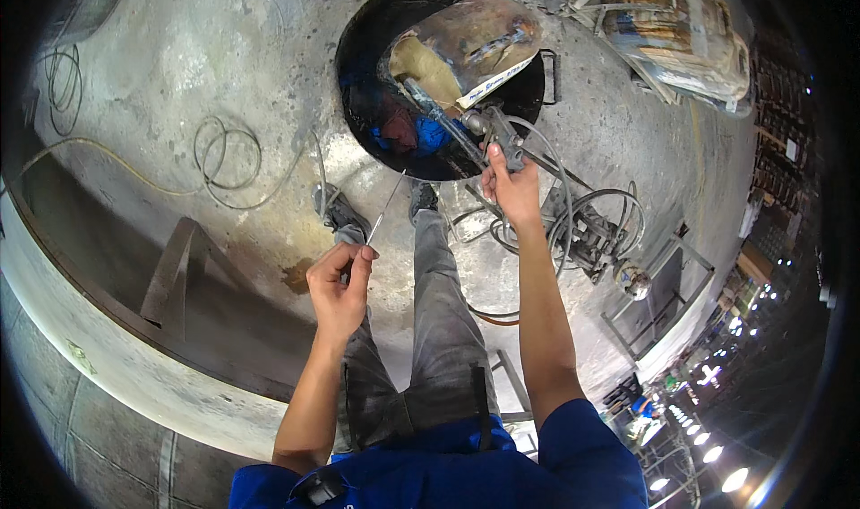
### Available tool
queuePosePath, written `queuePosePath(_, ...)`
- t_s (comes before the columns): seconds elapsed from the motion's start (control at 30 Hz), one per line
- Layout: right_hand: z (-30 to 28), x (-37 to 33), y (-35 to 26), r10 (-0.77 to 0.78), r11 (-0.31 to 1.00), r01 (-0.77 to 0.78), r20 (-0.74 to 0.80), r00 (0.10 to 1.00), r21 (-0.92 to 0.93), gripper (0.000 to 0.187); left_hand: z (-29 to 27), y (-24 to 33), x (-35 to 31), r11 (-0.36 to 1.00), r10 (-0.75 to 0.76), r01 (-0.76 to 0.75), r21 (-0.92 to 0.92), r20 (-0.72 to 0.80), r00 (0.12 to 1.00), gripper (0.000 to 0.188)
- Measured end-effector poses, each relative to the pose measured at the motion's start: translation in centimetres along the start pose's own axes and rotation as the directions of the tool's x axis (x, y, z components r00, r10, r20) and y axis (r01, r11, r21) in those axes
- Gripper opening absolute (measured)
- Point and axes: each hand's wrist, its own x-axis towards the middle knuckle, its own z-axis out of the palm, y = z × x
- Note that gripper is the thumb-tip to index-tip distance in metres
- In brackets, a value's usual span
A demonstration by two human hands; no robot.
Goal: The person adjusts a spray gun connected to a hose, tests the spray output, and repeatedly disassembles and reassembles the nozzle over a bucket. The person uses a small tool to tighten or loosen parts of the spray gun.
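Observation:
My left hand (339, 281) is closed in a pinch on a thin, pale rod (382, 215). The rod slants up and away, its far tip close to the near rim of a round black container or opening (354, 106). Over the right side of that rim, my right hand (511, 187) has its fingers wrapped round a grey metal hand tool (506, 140) with a hose on it. My fingers hide part of the tool's body. Inside the black rim lie a stained board-like piece (488, 39), a grey bar (439, 115) and a blue crumpled material (434, 133).
Tangled dark hoses (618, 200) and a machine (587, 240) with a shiny round part (632, 279) lie right of my legs. A metal frame (667, 290) stands beyond. A wrapped drum-like object (676, 34) is far right. Loose cable coils (228, 164) and a raised edge (134, 316) are left.

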Motion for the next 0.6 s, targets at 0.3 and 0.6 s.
queuePosePath(0.3, 5.1, 0.6, 1.2, -0.419, 0.857, 0.343, -0.13, 0.899, -0.385, 0.052, -2.6, -0.3, -1.3, 0.999, -0.012, 0.009, 0.045, 0.065, 0.998, 0.018)
queuePosePath(0.6, 2.8, 0.5, 4.0, -0.442, 0.881, 0.383, -0.195, 0.875, -0.279, 0.042, -3.3, -1.4, -2.3, 0.999, -0.033, 0.031, 0.043, 0.051, 0.998, 0.025)
